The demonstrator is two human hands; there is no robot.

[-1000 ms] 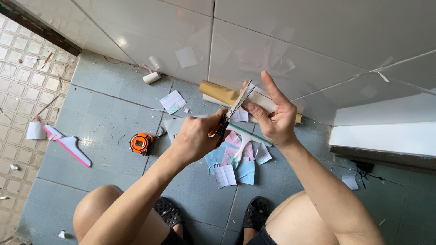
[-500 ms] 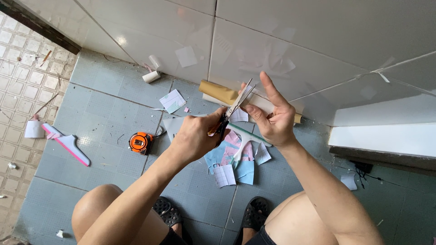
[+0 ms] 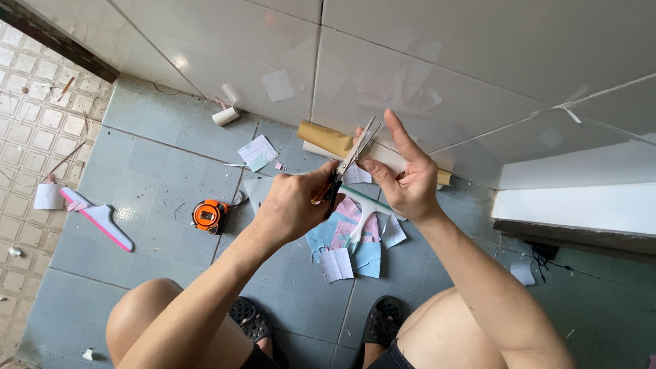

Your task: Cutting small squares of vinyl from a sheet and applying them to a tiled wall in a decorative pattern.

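Observation:
My left hand point(image 3: 290, 203) grips the handles of a pair of scissors point(image 3: 352, 160), blades pointing up and to the right. My right hand point(image 3: 403, 178) pinches a small piece of paper point(image 3: 357, 175) just beside the blades, with the index finger raised. Under both hands lies a heap of cut paper pieces point(image 3: 355, 236) in blue, pink and white on the grey-blue tiled floor. A tan paper roll point(image 3: 328, 139) lies against the white wall behind the hands.
An orange tape measure point(image 3: 210, 214) lies left of my left hand. A pink and white tool point(image 3: 99, 219) lies further left. A small white roll point(image 3: 225, 115) and a loose paper sheet point(image 3: 257, 152) sit near the wall. My knees and black sandals point(image 3: 249, 320) are below.
Both hands with the scissors and paper stay in nearly the same place. The scissor blades have shifted slightly along the paper.

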